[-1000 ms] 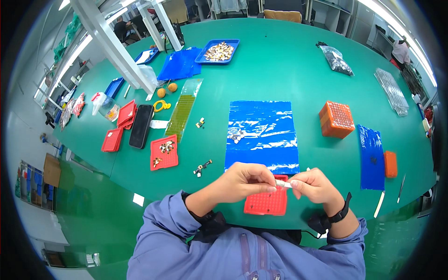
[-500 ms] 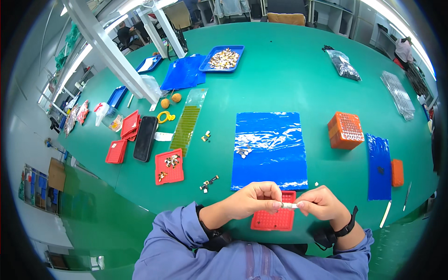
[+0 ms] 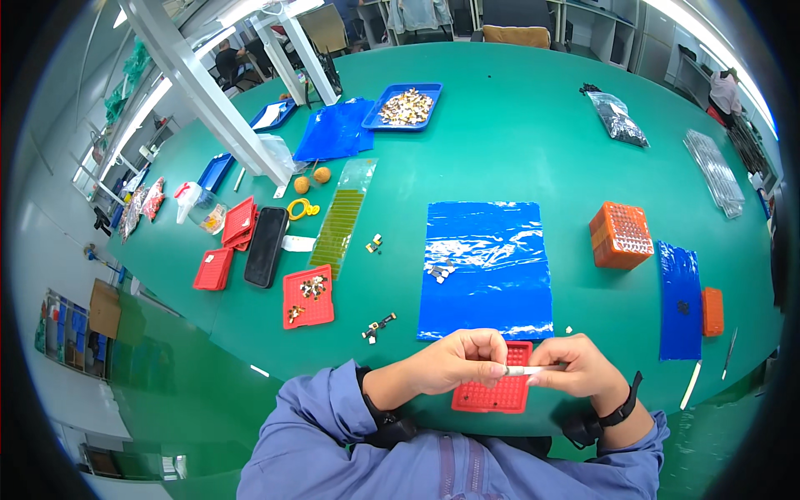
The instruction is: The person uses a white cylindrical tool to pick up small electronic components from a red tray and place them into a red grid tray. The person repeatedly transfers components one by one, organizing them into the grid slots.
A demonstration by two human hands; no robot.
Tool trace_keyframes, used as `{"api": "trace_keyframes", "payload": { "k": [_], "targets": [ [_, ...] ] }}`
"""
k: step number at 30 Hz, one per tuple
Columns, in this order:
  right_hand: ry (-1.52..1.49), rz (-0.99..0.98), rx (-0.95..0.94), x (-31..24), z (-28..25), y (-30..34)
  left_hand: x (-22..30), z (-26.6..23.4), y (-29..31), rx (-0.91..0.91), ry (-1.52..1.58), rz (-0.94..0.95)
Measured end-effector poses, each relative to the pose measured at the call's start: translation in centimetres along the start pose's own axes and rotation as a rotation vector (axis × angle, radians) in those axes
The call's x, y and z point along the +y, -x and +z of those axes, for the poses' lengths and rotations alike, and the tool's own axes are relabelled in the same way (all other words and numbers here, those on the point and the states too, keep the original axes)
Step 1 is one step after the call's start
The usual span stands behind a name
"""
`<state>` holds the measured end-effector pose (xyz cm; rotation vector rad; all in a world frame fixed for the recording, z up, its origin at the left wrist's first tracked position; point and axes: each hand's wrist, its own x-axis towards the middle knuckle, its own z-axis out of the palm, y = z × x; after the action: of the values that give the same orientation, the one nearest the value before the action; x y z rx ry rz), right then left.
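Observation:
Above a red dimpled tray (image 3: 490, 401), my left hand (image 3: 467, 358) and my right hand (image 3: 577, 367) face each other, both closed in a pinch. Between their fingertips stretches a small whitish strip-like piece (image 3: 519, 371); each hand grips one end. Its exact kind is too small to make out. A few dark specks lie in the tray below. Just beyond my hands, a shiny blue sheet (image 3: 487, 300) lies flat, with a little cluster of grey and white parts (image 3: 439, 271) on it.
Left stand a red tray of small gold-and-white parts (image 3: 307, 312), a black phone-like slab (image 3: 266, 247) and a yellow-striped film sheet (image 3: 340, 225). Right are an orange block of stacked trays (image 3: 622, 236), a narrow blue sheet (image 3: 681, 304) and tweezers (image 3: 730, 353). A blue tray (image 3: 372, 122) sits far back.
The fingers of my right hand have shifted slightly along the whitish strip, and more of it shows between the hands. The whole view has moved a little; the table items stay put.

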<state>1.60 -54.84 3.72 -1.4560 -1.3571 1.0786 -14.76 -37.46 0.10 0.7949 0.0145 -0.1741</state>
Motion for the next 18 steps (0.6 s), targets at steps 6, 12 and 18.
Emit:
{"api": "trace_keyframes", "payload": {
  "k": [6, 12, 18],
  "targets": [
    [-0.121, 0.088, 0.01, -0.4, 0.1, 0.1, 0.2, -0.1, 0.0, 0.013, -0.016, 0.019],
    [-0.236, 0.116, -0.019, 0.2, 0.1, 0.1, 0.4, 0.0, 0.0, 0.009, -0.046, -0.002],
    [-0.264, 0.129, -0.01, 0.3, 0.4, 0.2, 0.7, 0.2, 0.1, 0.007, -0.125, -0.027]
  ]
}}
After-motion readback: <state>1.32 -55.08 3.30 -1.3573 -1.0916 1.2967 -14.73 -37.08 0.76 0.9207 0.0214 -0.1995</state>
